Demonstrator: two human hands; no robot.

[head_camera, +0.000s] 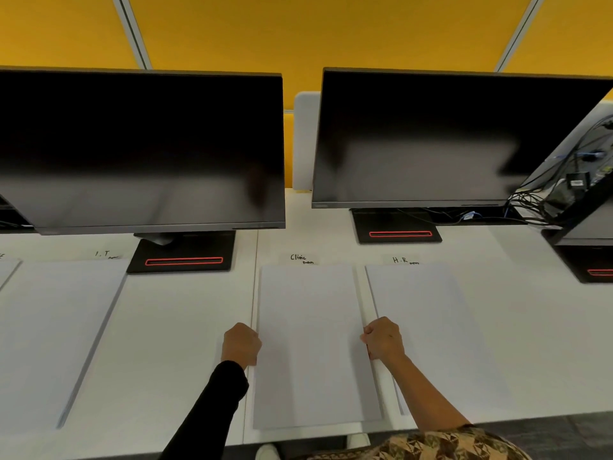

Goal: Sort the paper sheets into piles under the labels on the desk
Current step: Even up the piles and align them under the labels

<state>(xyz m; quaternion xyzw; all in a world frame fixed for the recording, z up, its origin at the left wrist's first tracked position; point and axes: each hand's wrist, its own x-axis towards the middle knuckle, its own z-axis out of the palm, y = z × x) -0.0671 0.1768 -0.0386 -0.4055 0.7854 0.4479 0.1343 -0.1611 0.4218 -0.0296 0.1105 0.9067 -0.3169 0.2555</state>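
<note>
A pile of white paper sheets (311, 343) lies under the handwritten "Clinic" label (300, 258). My left hand (240, 345) grips the pile's left edge and my right hand (383, 338) grips its right edge, both with fingers curled. To the right, another pile (431, 327) lies under the "H.R" label (403, 259). On the left, a third pile (56, 327) lies under the "I.T" label (103, 254). At the far left edge, part of one more pile (6, 270) shows.
Two dark monitors (139, 151) (447, 137) stand on black bases (182, 254) behind the piles. A third monitor's back with tangled cables (564, 187) is at the right. The white desk's front edge (497, 423) is near me.
</note>
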